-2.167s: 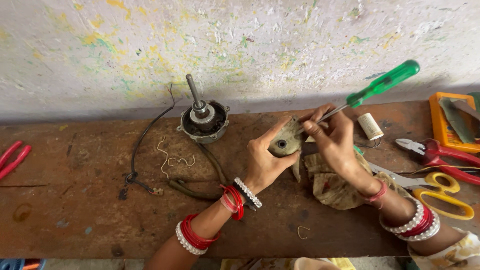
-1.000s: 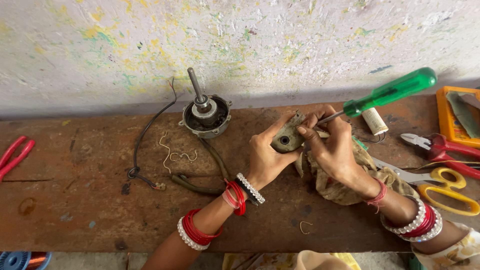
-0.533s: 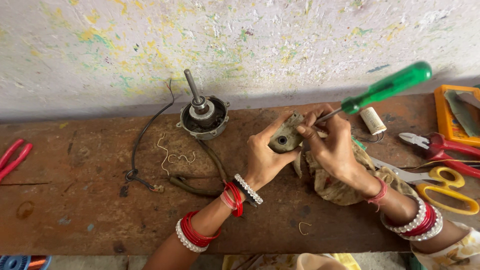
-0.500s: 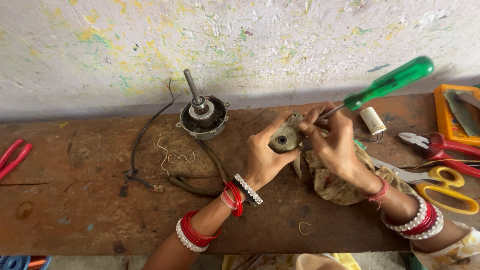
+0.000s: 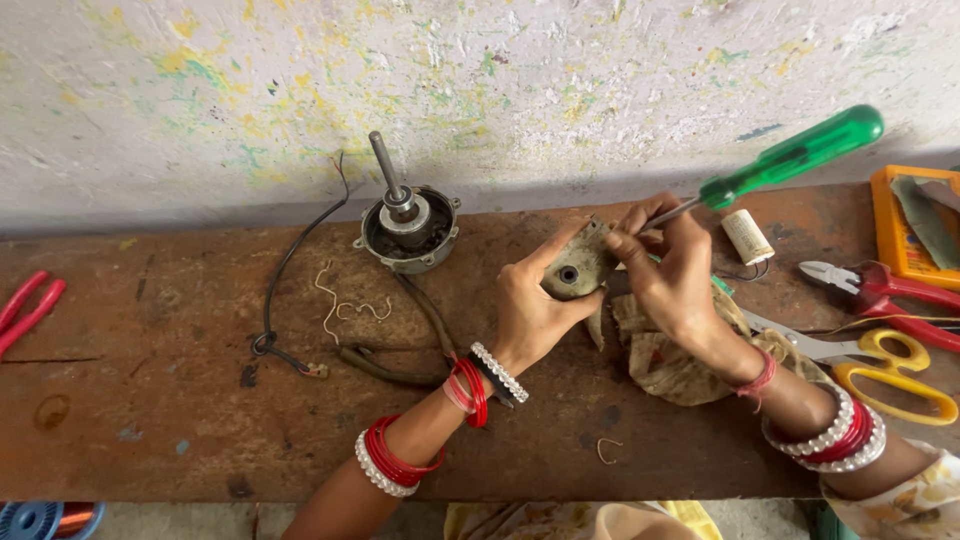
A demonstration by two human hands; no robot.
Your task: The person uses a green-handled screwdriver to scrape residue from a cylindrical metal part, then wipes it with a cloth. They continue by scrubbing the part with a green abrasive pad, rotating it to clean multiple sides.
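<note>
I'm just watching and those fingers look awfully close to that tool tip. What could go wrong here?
Possibly the green-handled screwdriver slips off the grimy round metal cover: the left hand grips that cover in the tip's path, so it could get jabbed. The right hand pinches the bare shaft near the tip, a weak hold. The cover is held above the rusty brown workbench and could twist loose.
</note>
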